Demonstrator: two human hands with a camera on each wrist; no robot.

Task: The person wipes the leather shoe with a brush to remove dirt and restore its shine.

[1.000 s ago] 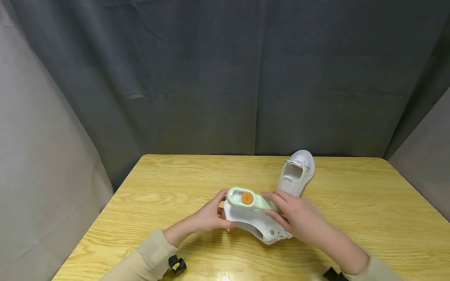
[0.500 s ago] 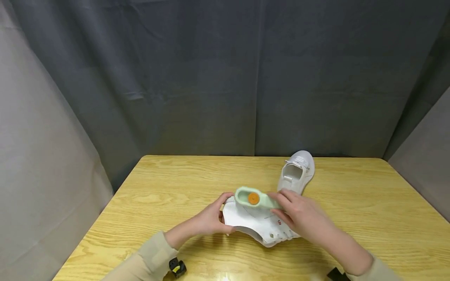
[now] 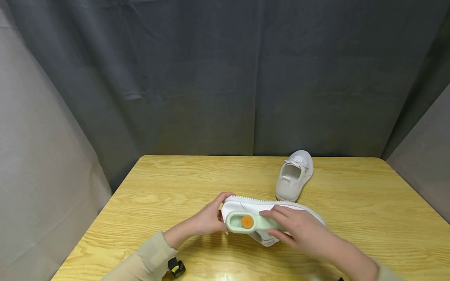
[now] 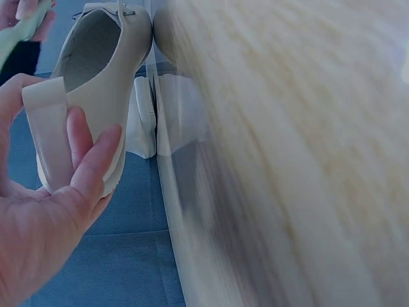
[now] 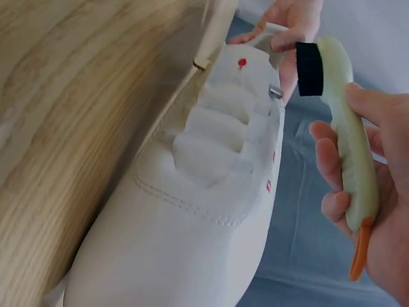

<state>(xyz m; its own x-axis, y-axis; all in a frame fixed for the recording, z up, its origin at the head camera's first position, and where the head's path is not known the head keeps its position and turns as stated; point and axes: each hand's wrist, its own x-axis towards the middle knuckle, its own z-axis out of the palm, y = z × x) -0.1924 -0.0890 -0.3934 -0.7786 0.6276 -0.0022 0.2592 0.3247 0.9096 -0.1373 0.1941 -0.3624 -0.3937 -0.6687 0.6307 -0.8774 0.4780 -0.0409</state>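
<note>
A white lace-up shoe (image 3: 253, 203) is tilted on its side over the table, its sole edge toward the back. My left hand (image 3: 208, 218) grips it by the heel, and in the left wrist view the fingers (image 4: 99, 157) curl around the heel tab. My right hand (image 3: 299, 230) holds a pale green shoe brush (image 3: 267, 223) with an orange round button on it. The right wrist view shows its black bristles (image 5: 310, 69) facing the shoe's side near the opening, and an orange loop (image 5: 361, 249) at the handle's end.
A second white shoe (image 3: 291, 187) stands upright behind the held one, toe pointing to the back. The wooden table (image 3: 168, 179) ends at a dark grey curtain (image 3: 197, 97). A small black device (image 3: 176, 267) sits by the left sleeve.
The brush first slid slightly right, then came down and left toward the shoe's opening. The shoe has turned, so its sole edge shows along the top. My left hand stays at the heel.
</note>
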